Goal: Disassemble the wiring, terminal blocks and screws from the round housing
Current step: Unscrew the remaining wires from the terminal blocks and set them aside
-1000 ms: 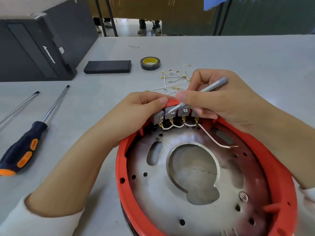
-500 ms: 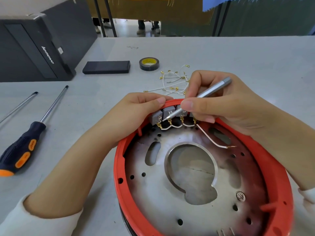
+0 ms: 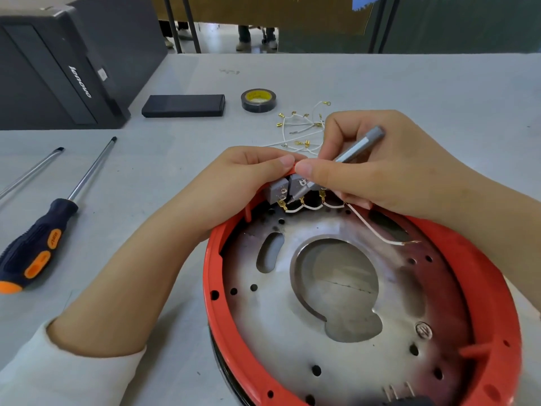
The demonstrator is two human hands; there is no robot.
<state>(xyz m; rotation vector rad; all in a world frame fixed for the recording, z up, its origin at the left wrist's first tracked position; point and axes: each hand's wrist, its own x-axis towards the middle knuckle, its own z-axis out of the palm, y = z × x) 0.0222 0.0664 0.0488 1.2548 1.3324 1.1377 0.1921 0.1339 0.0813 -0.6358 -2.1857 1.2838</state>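
A round housing with a red rim (image 3: 215,312) and a metal plate inside lies in front of me. Grey terminal blocks (image 3: 289,187) sit at its far edge, linked by short white wires with gold lugs (image 3: 292,208). One longer white wire (image 3: 377,231) trails loose over the plate. My left hand (image 3: 243,183) grips the far rim beside the leftmost block. My right hand (image 3: 380,168) holds a thin grey screwdriver (image 3: 358,146) like a pen, its tip down at the gold lug between the left blocks.
Loose white wires with gold lugs (image 3: 301,127) lie just behind my hands. A roll of black tape (image 3: 258,100) and a flat black box (image 3: 183,105) lie further back. Two screwdrivers (image 3: 44,232) lie at the left, and a black computer case (image 3: 58,63) stands at the far left.
The grey screwdriver's tip has slid down and left, from the top of the blocks to the lug under the left ones. My left hand stays on the rim.
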